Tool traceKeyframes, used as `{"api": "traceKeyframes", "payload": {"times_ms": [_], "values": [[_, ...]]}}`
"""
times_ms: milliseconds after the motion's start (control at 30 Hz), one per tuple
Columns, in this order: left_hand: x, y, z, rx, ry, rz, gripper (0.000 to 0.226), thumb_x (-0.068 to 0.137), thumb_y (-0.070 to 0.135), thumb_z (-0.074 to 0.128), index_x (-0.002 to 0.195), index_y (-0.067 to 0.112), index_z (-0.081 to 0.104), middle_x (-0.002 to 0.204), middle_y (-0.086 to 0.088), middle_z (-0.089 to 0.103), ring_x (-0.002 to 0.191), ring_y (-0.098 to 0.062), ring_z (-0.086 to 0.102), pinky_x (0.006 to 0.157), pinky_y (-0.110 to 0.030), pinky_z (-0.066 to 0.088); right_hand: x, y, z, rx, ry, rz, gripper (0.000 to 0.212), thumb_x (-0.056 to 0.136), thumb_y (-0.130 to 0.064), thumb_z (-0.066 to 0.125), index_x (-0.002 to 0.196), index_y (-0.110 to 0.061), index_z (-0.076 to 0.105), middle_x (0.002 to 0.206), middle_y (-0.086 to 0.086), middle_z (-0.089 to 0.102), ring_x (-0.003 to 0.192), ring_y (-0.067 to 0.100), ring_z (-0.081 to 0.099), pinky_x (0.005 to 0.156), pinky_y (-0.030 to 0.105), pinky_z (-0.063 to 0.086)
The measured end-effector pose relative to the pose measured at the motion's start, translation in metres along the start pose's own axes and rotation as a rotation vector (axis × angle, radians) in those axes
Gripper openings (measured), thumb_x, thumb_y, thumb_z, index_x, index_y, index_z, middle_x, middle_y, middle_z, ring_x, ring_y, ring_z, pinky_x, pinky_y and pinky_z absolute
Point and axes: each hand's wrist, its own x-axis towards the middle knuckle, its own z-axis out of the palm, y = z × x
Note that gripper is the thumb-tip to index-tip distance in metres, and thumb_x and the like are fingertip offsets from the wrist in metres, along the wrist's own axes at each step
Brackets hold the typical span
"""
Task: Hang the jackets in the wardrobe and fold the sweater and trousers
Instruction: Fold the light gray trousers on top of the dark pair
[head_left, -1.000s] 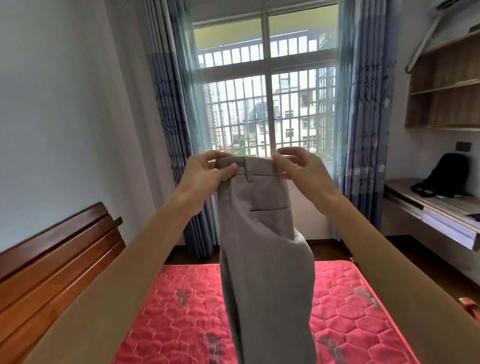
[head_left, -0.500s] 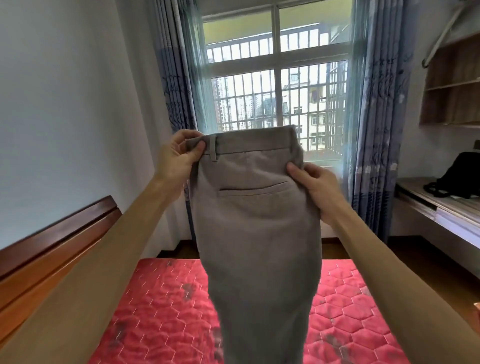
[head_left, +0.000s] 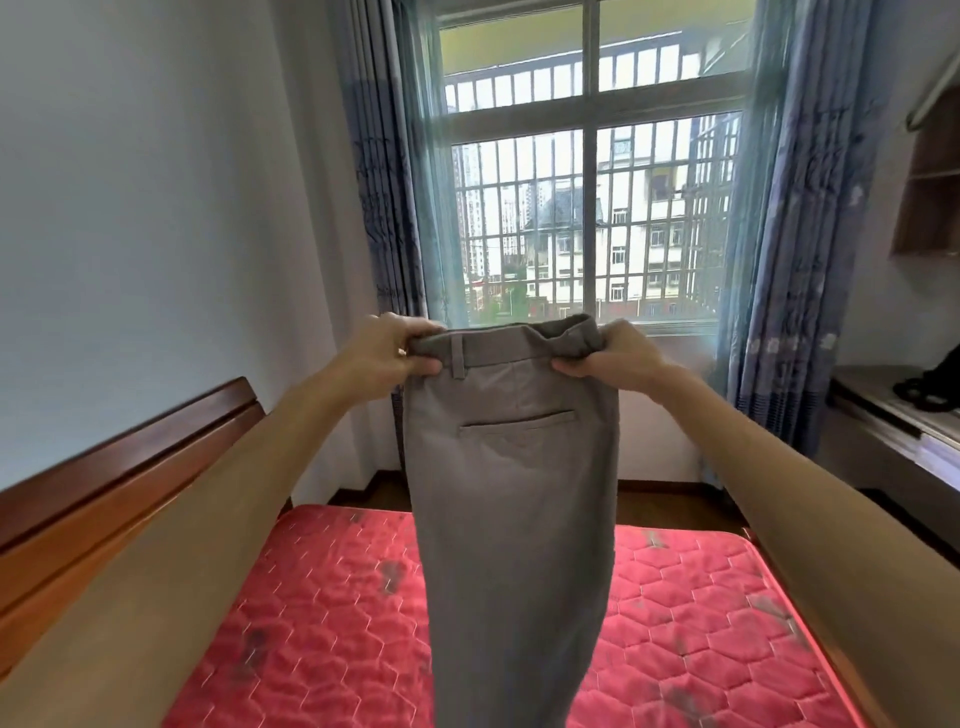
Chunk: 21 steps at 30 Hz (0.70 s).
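Head view gives me both arms stretched out above the mattress (head_left: 322, 623). The left hand (head_left: 387, 351) pinches one end of the waistband of the trousers (head_left: 511, 493), fingers curled round it. The right hand (head_left: 618, 358) grips the other end, with the cloth bunched in it. I see the trousers held in the air over the mattress, waistband roughly level, back pocket facing me, legs hanging down together. They run out of frame, so I cannot tell whether the cuffs touch the mattress. Left of the mattress stands a wooden headboard (head_left: 119, 478). Beyond the mattress is a barred window (head_left: 587, 208) with blue curtains (head_left: 779, 234). Right of the mattress a desk (head_left: 878, 415) carries a black bag (head_left: 935, 384).
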Motion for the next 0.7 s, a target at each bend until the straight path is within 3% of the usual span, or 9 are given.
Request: {"api": "traceKeyframes", "payload": {"times_ms": [100,200,333,433,567,700], "values": [[0.02,-0.013,0.005,0.276,-0.119,-0.002,0.028,0.076,0.014,0.083,0.102,0.011,0.075,0.091,-0.004,0.07,0.089,-0.023,0.063,0.076,-0.034,0.047,0.034,0.001,0.021,-0.271,0.001,0.003,0.044,0.072,-0.054,0.079,0.093,-0.015,0.075,0.097,0.006,0.072,0.094,0.026,0.066,0.085,0.039,0.056],[0.045,-0.024,0.013,0.354,0.006,-0.037,0.014,0.075,0.009,0.077,0.086,0.006,0.069,0.085,-0.01,0.067,0.084,-0.031,0.063,0.069,-0.037,0.048,0.065,-0.007,0.03,-0.319,0.061,0.031,0.045,0.082,-0.054,0.072,0.094,-0.01,0.07,0.099,0.012,0.07,0.09,0.029,0.062,0.075,0.032,0.048],[0.07,-0.024,0.014,0.267,0.258,-0.087,0.008,0.084,0.004,0.069,0.091,0.004,0.065,0.08,-0.008,0.065,0.075,-0.027,0.062,0.063,-0.034,0.044,0.097,-0.011,0.026,-0.126,0.213,0.0,0.025,0.09,-0.035,0.07,0.1,-0.012,0.074,0.101,0.01,0.07,0.102,0.026,0.064,0.088,0.033,0.051],[0.083,-0.019,0.009,0.231,0.364,-0.053,0.01,0.088,0.001,0.067,0.098,0.003,0.066,0.081,-0.006,0.063,0.073,-0.015,0.054,0.067,-0.027,0.038,0.105,-0.007,0.019,0.108,0.281,-0.054,0.017,0.094,-0.018,0.067,0.1,-0.005,0.076,0.1,0.004,0.069,0.104,0.021,0.064,0.083,0.027,0.048],[0.09,-0.017,0.007,0.185,0.462,0.011,0.015,0.086,-0.006,0.065,0.1,0.0,0.067,0.092,-0.016,0.071,0.079,-0.018,0.061,0.069,-0.02,0.039,0.102,-0.006,0.011,0.154,0.347,-0.185,0.021,0.093,-0.02,0.065,0.109,-0.019,0.078,0.108,-0.001,0.075,0.106,0.013,0.066,0.08,0.025,0.05],[0.086,-0.011,0.004,0.156,0.502,0.059,0.015,0.086,-0.006,0.065,0.1,0.001,0.067,0.092,-0.016,0.071,0.082,-0.023,0.064,0.07,-0.016,0.037,0.1,-0.007,0.003,0.16,0.368,-0.233,0.025,0.091,-0.023,0.061,0.11,-0.026,0.077,0.1,-0.003,0.077,0.1,0.013,0.069,0.085,0.03,0.054]]}}
